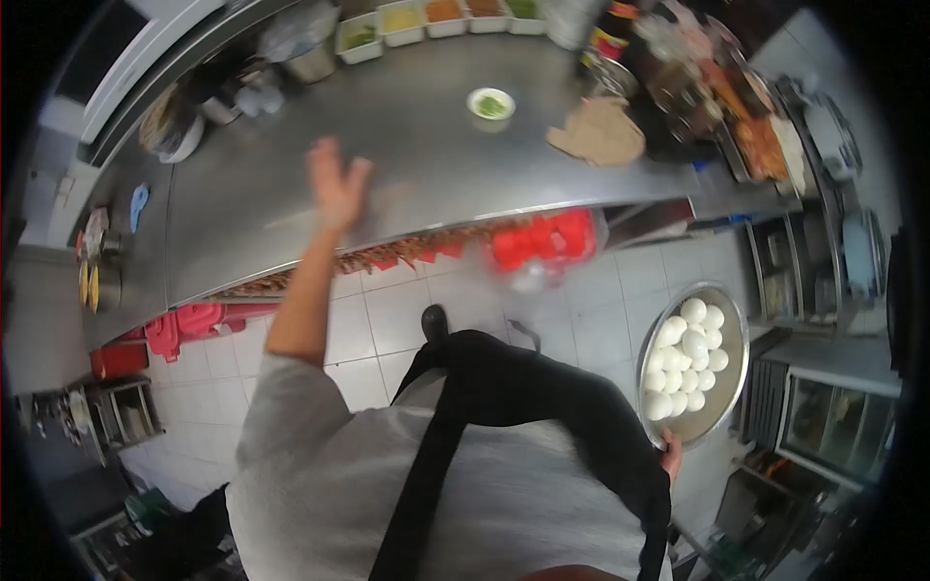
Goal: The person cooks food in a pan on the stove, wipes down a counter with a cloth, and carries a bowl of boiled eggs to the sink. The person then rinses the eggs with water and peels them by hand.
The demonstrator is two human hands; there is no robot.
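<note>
My left hand (339, 189) is stretched out over the steel counter (417, 145), its fingers apart and slightly blurred, with nothing in it. Whether it touches the surface I cannot tell. Down at my right side, my right hand (670, 453) grips the near rim of a wide metal bowl (719, 405). The bowl is tilted towards the camera and holds several smooth white eggs (694, 347). Most of the right hand's fingers are hidden behind the rim. Farther along the counter stands a small white bowl (492, 104) with chopped greens.
Containers of toppings (446, 17) line the counter's back. A brown cloth (597, 132) lies at the right, near trays of food (760, 145). A blue item (139, 205) is at the left. Red containers (542, 240) sit under the counter; a glass-front cabinet (835, 426) stands right.
</note>
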